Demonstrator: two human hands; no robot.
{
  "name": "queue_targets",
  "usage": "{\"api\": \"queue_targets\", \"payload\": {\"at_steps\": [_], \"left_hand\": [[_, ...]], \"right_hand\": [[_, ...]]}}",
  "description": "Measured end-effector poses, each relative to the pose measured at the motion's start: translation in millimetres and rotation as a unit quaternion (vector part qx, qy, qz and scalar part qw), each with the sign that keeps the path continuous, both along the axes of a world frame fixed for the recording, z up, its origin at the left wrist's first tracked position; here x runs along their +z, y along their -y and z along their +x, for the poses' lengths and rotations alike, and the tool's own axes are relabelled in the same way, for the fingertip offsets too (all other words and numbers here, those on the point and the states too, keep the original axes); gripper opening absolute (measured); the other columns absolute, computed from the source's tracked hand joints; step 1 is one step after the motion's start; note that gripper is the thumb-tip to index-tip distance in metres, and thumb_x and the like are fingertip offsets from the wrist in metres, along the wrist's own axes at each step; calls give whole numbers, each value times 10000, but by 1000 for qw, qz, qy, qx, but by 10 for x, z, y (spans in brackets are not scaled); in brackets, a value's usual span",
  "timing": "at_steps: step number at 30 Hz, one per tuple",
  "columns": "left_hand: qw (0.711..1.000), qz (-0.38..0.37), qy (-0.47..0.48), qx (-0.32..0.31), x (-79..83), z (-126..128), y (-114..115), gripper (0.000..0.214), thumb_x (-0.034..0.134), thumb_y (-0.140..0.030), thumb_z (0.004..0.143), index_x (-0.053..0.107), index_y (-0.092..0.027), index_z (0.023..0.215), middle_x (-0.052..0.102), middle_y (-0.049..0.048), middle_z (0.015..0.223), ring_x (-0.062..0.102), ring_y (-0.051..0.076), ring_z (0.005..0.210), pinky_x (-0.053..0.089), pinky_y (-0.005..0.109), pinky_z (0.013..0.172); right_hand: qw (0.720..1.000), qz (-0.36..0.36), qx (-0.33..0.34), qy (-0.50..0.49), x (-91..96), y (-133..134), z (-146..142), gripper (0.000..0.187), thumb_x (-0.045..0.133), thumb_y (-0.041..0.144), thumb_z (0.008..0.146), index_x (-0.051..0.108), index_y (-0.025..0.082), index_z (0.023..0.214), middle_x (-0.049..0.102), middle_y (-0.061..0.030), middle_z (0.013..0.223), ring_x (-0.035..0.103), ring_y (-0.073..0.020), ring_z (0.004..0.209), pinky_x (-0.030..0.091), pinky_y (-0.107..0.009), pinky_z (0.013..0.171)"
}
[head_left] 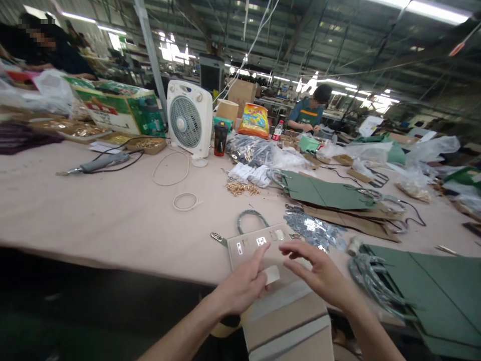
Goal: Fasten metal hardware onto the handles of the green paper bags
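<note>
A beige bag panel with a green handle lies at the table's front edge, its long flap hanging toward me. Small shiny plates and pale patches sit along its upper part, with a metal clasp on a strap at the left. My left hand has its index finger stretched onto the panel beside a shiny plate. Its other fingers curl around a small white slip. Just above the panel's right side, my right hand is open, fingers apart and holding nothing.
Grey metal pieces and gold fasteners lie behind the panel. Green bag panels are stacked at the right. A fan and a corded tool stand left of centre. Co-workers sit farther back.
</note>
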State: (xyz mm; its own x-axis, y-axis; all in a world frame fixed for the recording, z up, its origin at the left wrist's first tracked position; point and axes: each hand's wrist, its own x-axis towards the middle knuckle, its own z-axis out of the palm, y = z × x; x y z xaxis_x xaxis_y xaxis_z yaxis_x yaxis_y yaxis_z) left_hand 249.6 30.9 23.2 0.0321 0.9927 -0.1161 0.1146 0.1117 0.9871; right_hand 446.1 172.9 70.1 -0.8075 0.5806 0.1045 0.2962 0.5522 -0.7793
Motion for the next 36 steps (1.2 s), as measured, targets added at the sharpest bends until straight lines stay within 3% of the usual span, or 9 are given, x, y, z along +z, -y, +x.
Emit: {"api": "queue_targets", "payload": {"at_steps": [6, 13, 15, 17, 20, 25, 30, 33, 36], "left_hand": [[996, 34, -68, -35, 171, 25, 44, 808, 437, -152, 911, 138, -211, 1659, 703, 25, 903, 658, 213, 897, 464, 336, 887], [994, 34, -96, -40, 254, 11, 86, 685, 455, -200, 941, 299, -212, 1608, 769, 25, 890, 679, 198, 798, 479, 304, 822], [993, 32, -110, -29, 279, -10, 81, 503, 468, -251, 956, 531, -198, 1452, 761, 21, 838, 662, 188, 734, 471, 280, 753], [990, 36, -131, -23, 305, -31, 69, 323, 484, -289, 956, 715, -182, 1154, 744, 27, 794, 652, 185, 731, 451, 260, 705], [986, 50, -159, -28, 339, -55, 52, 286, 498, -289, 942, 745, -173, 856, 705, 20, 730, 617, 170, 716, 416, 238, 658], [983, 60, -172, -18, 356, -66, 52, 286, 510, -267, 919, 719, -164, 753, 637, 1, 657, 551, 148, 656, 368, 236, 609], [996, 38, -81, -24, 333, -62, 58, 312, 531, -325, 912, 708, -160, 716, 638, -2, 636, 550, 140, 625, 370, 244, 605], [995, -22, 91, -19, 274, -76, 44, 294, 641, -407, 837, 713, -139, 741, 651, 13, 663, 567, 146, 616, 419, 254, 624], [972, -68, 225, 30, 175, -127, 50, 363, 736, -476, 757, 723, -115, 791, 671, 37, 705, 550, 135, 601, 431, 262, 638]], "right_hand": [[992, 57, 89, 66, 52, 349, -78, 223, 645, 356, 989, 709, 295, 1194, 744, -58, 1175, 689, -232, 1086, 536, -359, 977], [992, 55, 74, 80, 60, 421, -133, 143, 606, 347, 1010, 736, 288, 993, 748, -22, 955, 699, -203, 890, 530, -318, 827], [992, 60, 74, 83, 65, 427, -118, 157, 590, 349, 1016, 728, 285, 980, 741, -27, 953, 694, -205, 885, 527, -322, 820], [992, 64, 73, 83, 67, 434, -104, 156, 578, 348, 1018, 715, 281, 990, 733, -38, 968, 688, -212, 894, 526, -328, 816], [991, 69, 71, 87, 67, 455, -93, 152, 554, 347, 1025, 686, 274, 1004, 714, -49, 982, 676, -220, 907, 518, -334, 813], [989, 82, 63, 104, 60, 486, -90, 119, 522, 313, 1035, 633, 274, 1017, 674, -41, 994, 650, -214, 912, 495, -328, 802], [992, 66, 69, 87, 10, 488, -110, 113, 493, 298, 1045, 591, 267, 997, 641, -41, 972, 627, -208, 897, 495, -322, 803], [994, 79, 76, 31, -45, 542, -110, 122, 465, 268, 1047, 565, 264, 978, 615, -45, 946, 606, -205, 872, 496, -327, 785], [990, 90, 97, -46, -91, 561, -46, 134, 449, 239, 1044, 541, 272, 952, 594, -52, 910, 585, -218, 866, 496, -342, 770]]}}
